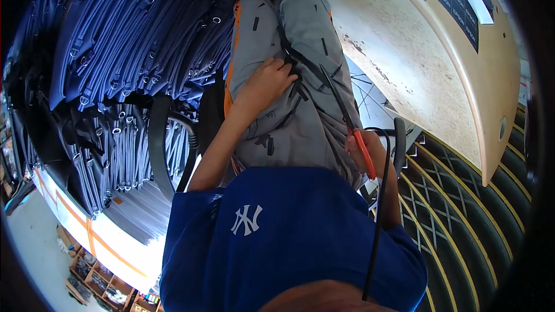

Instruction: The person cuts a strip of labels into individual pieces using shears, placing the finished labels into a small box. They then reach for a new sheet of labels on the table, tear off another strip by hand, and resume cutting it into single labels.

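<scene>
My right hand point(374, 145) grips scissors point(365, 155) by their red handles. The dark blades point up and to the left across my lap. The fingers of my left hand point(267, 88) are closed on a thin black strap point(296, 76) over my thighs. Beneath lies grey fabric point(260, 40) with orange edging, covering my legs. Short black strips point(270, 146) are scattered over that fabric. The scissor tips are a short way to the right of my left hand, and part of the strap is hidden under my fingers.
Thick stacks of dark blue straps point(110, 40) with metal rings hang on my left, above more grey-blue straps point(124, 144). A pale, worn table point(399, 52) curves along the front and right. Yellow-edged dark panels point(457, 208) stand at right. Shelves point(98, 277) sit behind at lower left.
</scene>
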`<state>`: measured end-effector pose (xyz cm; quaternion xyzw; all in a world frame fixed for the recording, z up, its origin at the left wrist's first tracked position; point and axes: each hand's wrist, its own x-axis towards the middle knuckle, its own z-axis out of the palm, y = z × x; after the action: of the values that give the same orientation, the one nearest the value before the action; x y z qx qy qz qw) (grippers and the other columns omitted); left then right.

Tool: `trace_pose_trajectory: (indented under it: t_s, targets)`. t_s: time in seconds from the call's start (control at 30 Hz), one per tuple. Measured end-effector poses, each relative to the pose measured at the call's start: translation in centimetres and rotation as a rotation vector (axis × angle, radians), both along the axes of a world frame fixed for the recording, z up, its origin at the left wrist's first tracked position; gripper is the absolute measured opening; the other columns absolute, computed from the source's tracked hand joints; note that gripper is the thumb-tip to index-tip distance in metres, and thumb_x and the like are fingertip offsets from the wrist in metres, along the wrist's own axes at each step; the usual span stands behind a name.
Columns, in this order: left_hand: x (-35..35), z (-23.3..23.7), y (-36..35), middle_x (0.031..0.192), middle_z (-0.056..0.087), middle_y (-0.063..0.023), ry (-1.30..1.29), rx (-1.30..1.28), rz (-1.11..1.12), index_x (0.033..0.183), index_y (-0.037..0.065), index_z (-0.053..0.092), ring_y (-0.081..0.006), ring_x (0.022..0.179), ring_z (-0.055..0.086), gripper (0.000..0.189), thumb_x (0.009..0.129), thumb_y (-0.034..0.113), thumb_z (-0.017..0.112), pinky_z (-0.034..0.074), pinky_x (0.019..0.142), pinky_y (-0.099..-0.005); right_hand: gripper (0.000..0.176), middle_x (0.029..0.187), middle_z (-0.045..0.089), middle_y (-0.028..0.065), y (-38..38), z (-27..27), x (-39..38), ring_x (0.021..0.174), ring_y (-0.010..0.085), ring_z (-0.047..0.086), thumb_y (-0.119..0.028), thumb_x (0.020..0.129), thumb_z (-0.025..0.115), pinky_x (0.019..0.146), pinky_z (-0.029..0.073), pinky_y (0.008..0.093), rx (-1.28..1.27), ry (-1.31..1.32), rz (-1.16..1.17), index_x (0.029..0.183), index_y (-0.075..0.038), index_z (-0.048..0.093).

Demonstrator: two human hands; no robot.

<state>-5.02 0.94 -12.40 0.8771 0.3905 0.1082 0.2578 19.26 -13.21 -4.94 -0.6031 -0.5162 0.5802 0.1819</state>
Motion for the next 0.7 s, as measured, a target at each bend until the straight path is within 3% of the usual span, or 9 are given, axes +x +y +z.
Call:
trace_pose_trajectory:
  t_s: [0.17, 0.23, 0.37, 0.43, 0.7]
  targets:
    - [0.0, 0.3, -0.4, 0.098, 0.057, -0.0179, 0.021, 0.001, 0.018, 0.102, -0.005, 0.060, -0.0335, 0.096, 0.054, 0.037, 0.079, 0.023, 0.066, 0.045, 0.085, -0.0389, 0.041, 0.052, 0.039, 0.0018, -0.1, -0.3, 0.0, 0.049, 0.0098, 0.033, -0.033, 0.090, 0.057, 0.045, 0.028, 0.0299, 0.025, -0.007, -0.007, 0.068, 0.001, 0.051]
    - [0.1, 0.0, -0.6, 0.100, 0.057, -0.0177, 0.018, 0.041, 0.060, 0.102, -0.005, 0.060, -0.0337, 0.098, 0.054, 0.036, 0.075, 0.018, 0.068, 0.045, 0.087, -0.0384, 0.041, 0.053, 0.039, 0.0014, -0.2, -0.4, 0.1, 0.050, 0.0097, 0.033, -0.033, 0.090, 0.057, 0.045, 0.028, 0.0295, 0.022, -0.008, 0.000, 0.068, 0.001, 0.051]
    - [0.3, -0.8, -0.6, 0.095, 0.058, -0.0151, 0.071, 0.104, 0.078, 0.095, -0.004, 0.061, -0.0301, 0.095, 0.055, 0.023, 0.074, 0.005, 0.060, 0.047, 0.084, -0.0353, 0.041, 0.053, 0.040, 0.0011, 0.0, 0.4, -0.1, 0.050, 0.0096, 0.033, -0.033, 0.090, 0.057, 0.045, 0.028, 0.0292, -0.039, 0.001, -0.023, 0.068, 0.001, 0.051]
    - [0.2, -1.2, -0.4, 0.096, 0.059, -0.0150, 0.056, 0.092, 0.075, 0.095, -0.003, 0.062, -0.0309, 0.095, 0.055, 0.024, 0.071, -0.002, 0.057, 0.048, 0.082, -0.0360, 0.044, 0.052, 0.051, 0.0054, 0.1, 0.4, 0.0, 0.049, 0.0156, 0.050, -0.037, 0.092, 0.045, 0.050, 0.039, 0.0299, 0.004, -0.062, 0.050, 0.067, -0.003, 0.055]
    - [-0.7, -1.4, 0.5, 0.089, 0.060, -0.0156, -0.155, -0.038, 0.156, 0.093, 0.000, 0.065, -0.0312, 0.089, 0.057, 0.019, 0.075, 0.000, 0.059, 0.048, 0.077, -0.0371, 0.037, 0.054, 0.051, 0.0052, 0.2, 0.4, 0.0, 0.049, 0.0155, 0.049, -0.031, 0.091, 0.047, 0.050, 0.039, 0.0297, -0.044, -0.084, 0.044, 0.068, -0.003, 0.055]
